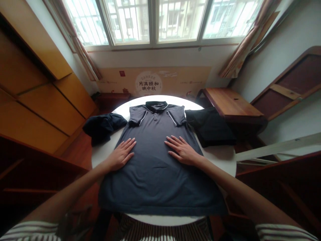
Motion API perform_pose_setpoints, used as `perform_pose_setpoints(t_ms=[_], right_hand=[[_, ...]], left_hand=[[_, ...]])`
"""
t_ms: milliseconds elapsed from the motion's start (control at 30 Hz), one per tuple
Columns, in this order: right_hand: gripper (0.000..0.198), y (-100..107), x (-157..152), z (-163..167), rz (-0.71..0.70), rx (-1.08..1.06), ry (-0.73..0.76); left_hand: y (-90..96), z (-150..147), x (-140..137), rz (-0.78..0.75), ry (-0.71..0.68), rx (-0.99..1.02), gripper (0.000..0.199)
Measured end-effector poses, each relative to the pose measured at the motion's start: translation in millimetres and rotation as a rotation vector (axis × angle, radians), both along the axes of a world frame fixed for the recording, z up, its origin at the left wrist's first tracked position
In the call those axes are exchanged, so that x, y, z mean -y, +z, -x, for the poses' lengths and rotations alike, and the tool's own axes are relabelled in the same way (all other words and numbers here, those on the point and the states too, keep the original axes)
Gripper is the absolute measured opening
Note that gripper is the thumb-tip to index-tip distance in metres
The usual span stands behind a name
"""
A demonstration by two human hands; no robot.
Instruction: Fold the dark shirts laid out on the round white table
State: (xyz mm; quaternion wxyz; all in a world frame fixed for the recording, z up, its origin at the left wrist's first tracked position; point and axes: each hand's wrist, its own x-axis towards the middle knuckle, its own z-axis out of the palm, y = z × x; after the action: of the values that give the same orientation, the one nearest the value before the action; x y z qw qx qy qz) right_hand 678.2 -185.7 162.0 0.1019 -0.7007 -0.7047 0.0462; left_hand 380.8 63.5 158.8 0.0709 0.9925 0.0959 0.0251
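Observation:
A dark grey polo shirt (152, 180) lies spread face up, its black collar at the far side and its hem toward me. Both short sleeves, edged in black and white, are turned in over the front. My left hand (122, 154) rests flat on the shirt's left side, fingers stretched out. On the right side my right hand (182, 150) lies flat too, fingers spread. Neither hand grips the cloth. A small crease shows in the fabric between and below the hands.
The shirt covers much of a round white table (223, 157). At the table's left edge sits a crumpled dark garment (104, 127). Dark folded clothes (212, 127) lie at the right. Behind stand a wooden side table (230, 102) and a printed banner (173, 78) under the window.

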Motion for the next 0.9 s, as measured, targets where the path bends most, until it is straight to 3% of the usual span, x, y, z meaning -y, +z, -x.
perform_pose_setpoints(t_ms=[133,333,533,733,833,900], right_hand=[[0.057,4.8,-9.5,-1.7,0.022,-0.013,-0.014],[0.058,13.0,-63.6,19.6,0.045,-0.040,0.039],[0.067,7.8,-102.9,92.3,0.025,-0.047,0.230],[0.071,10.1,-82.1,151.7,0.011,-0.163,0.485],[0.072,12.5,-60.4,167.6,-0.005,-0.206,0.571],[0.073,13.1,-44.5,177.9,-0.024,-0.220,0.625]], left_hand=[[8.0,42.4,21.5,-0.032,0.013,0.023,0.054],[36.4,79.3,77.9,0.136,-0.306,0.007,0.062],[45.7,106.7,100.3,0.182,-0.186,-0.084,0.019],[44.8,118.5,109.9,0.076,-0.128,-0.174,0.024],[50.0,120.0,105.1,0.149,-0.075,-0.181,0.020],[53.0,118.9,93.6,0.231,0.033,-0.101,0.016]])
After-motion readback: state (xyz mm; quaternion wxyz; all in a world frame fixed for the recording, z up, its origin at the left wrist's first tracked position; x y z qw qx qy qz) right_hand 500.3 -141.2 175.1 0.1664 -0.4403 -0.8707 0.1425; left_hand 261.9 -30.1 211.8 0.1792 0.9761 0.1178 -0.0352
